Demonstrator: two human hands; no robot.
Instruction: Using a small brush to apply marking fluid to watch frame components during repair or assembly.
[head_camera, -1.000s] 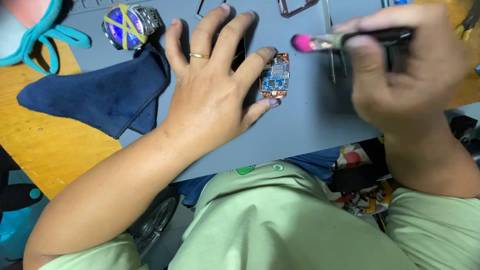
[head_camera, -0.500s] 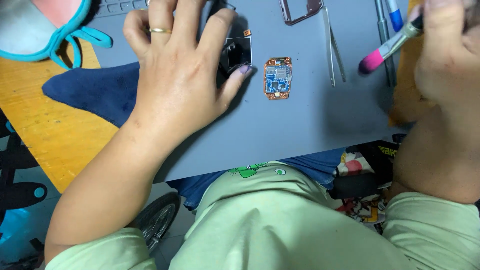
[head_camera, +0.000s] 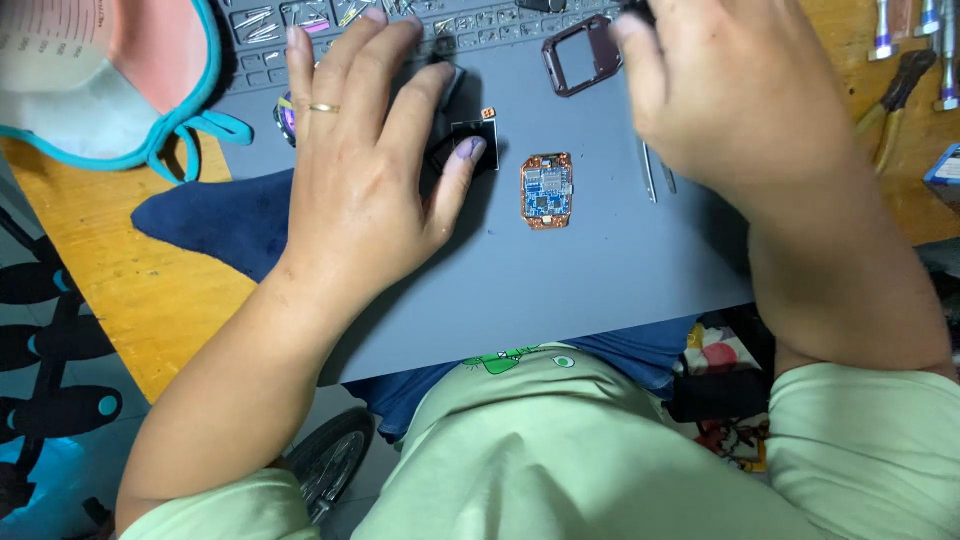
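My left hand (head_camera: 365, 165) lies flat, fingers spread, on the grey work mat (head_camera: 600, 270). Its thumb tip touches a small black square display part (head_camera: 478, 133), and a dark piece lies partly under its fingers. A small blue circuit board with a copper edge (head_camera: 547, 190) lies bare on the mat, just right of that thumb. My right hand (head_camera: 740, 110) hovers blurred, palm down, over the mat's upper right, beside a dark watch frame (head_camera: 580, 55). Its fingers curl under, hiding whatever is inside them.
Thin metal tweezers (head_camera: 650, 170) lie under my right hand. A dark blue cloth (head_camera: 200, 225) and a pink mask with teal straps (head_camera: 110, 70) lie at the left. Pliers (head_camera: 895, 95) and screwdrivers (head_camera: 882, 30) rest on the wooden table (head_camera: 120, 290).
My left hand has slid left off the circuit board onto the black display part. My right hand, which held a pink-tipped brush, has swung up and left; the brush no longer shows.
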